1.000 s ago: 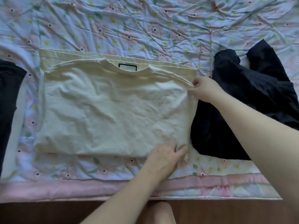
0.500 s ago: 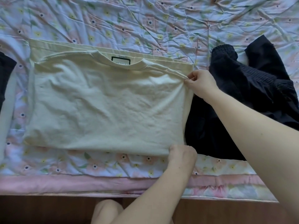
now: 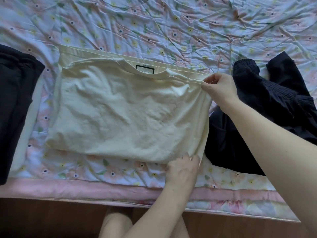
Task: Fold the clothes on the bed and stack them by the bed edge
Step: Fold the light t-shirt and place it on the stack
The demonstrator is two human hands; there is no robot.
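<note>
A cream T-shirt point(image 3: 123, 114) lies half folded on the floral bedspread point(image 3: 154, 28), its collar and black label facing the far side. My right hand point(image 3: 220, 89) pinches the shirt's far right corner and lifts it slightly. At the near right corner my left hand point(image 3: 182, 170) grips the bottom fold. A crumpled black garment point(image 3: 267, 103) lies to the right, partly under my right forearm. Folded dark clothes point(image 3: 15, 103) lie at the left, by the bed edge.
The pink border of the bedspread point(image 3: 85, 189) marks the near bed edge, with brown wooden floor point(image 3: 42, 219) below it. My knee point(image 3: 115, 225) shows at the bottom. Bare quilt stretches across the far side of the bed.
Both hands have taken hold of the shirt's right edge: the left slid right to the near corner, and the right now lifts the far corner so the edge puckers.
</note>
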